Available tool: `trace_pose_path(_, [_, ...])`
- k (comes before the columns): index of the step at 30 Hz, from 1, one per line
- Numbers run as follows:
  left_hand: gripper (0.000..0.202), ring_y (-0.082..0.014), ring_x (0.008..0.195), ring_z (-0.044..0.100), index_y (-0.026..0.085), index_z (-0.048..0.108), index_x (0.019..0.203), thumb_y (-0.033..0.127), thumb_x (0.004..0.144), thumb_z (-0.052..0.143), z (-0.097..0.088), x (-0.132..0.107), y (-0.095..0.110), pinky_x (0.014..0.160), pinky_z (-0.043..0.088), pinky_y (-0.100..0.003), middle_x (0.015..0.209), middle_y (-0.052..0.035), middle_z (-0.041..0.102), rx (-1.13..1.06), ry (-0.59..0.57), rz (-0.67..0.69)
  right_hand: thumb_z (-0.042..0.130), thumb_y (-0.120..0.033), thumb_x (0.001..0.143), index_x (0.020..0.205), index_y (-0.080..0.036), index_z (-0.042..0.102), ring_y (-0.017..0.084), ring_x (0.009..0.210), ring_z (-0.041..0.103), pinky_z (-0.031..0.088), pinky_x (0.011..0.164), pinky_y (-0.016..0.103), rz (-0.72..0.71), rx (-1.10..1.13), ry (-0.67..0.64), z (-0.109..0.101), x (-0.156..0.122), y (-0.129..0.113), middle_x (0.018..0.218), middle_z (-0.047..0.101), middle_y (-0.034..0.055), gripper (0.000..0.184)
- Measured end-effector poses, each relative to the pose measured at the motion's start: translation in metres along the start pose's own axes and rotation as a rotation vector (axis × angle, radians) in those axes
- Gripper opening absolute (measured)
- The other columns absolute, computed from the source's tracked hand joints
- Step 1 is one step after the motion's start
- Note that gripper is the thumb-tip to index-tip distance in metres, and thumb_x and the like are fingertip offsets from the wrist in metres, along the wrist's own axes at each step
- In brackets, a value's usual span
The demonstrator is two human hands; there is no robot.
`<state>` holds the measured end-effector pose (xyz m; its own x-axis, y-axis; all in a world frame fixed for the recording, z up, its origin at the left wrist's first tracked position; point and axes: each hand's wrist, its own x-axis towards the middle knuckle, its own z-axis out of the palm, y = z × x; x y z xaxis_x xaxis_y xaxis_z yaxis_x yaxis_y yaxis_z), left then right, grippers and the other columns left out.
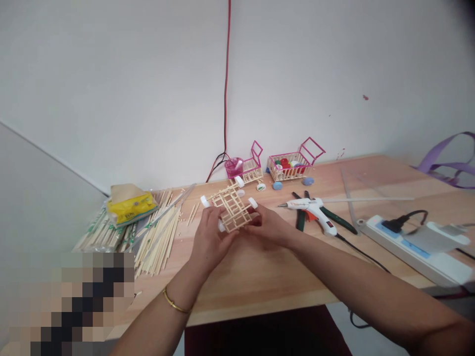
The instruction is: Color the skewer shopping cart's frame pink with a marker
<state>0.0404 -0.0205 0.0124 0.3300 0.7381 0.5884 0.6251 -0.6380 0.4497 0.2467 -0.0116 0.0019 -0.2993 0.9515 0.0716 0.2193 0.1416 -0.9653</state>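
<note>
Between my two hands, above the wooden table (260,277), is a small cart (233,206) built from thin wooden sticks. White bottle caps (253,203) sit at its corners like wheels, and its slatted underside faces up toward me. My left hand (210,235) grips the cart's left side, thumb along the near edge. On the right side, my right hand (269,225) holds it with the fingertips, partly hidden behind the frame. Just beyond stand a small pink-trimmed cart (253,174) and a larger pink-trimmed cart (290,168) with coloured caps inside.
Loose wooden sticks (159,237) and a yellow tissue pack (131,207) lie at left. A white glue gun (322,212) rests over green-handled pliers (339,220) at right, near a power strip (415,247). Blue caps (308,181) lie near the wall.
</note>
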Motion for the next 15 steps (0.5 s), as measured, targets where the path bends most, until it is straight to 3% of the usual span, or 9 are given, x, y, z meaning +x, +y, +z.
trace_pose_path(7, [0.046,-0.0238,0.109,0.051,0.019,0.048,0.12,0.017,0.078,0.068,-0.001,0.0,-0.003,0.093,0.048,-0.041,0.113,-0.0107,0.053,-0.017,0.035,0.037,0.074,-0.024,0.07,0.111,-0.021,0.055,0.025,0.109,0.064,0.055,0.087,0.04,-0.007,0.199,-0.008,0.002,-0.001,-0.001,0.118,0.066,0.0083,0.045])
trace_pose_path(15, [0.044,-0.0232,0.108,0.053,0.019,0.05,0.117,0.024,0.078,0.07,-0.009,0.005,-0.004,0.093,0.048,-0.041,0.113,-0.0108,0.056,-0.022,0.081,0.091,0.075,-0.027,0.07,0.111,-0.022,0.057,0.016,0.084,0.067,0.054,0.073,0.029,0.029,0.241,0.044,0.002,-0.005,-0.016,0.113,0.065,0.0046,0.045])
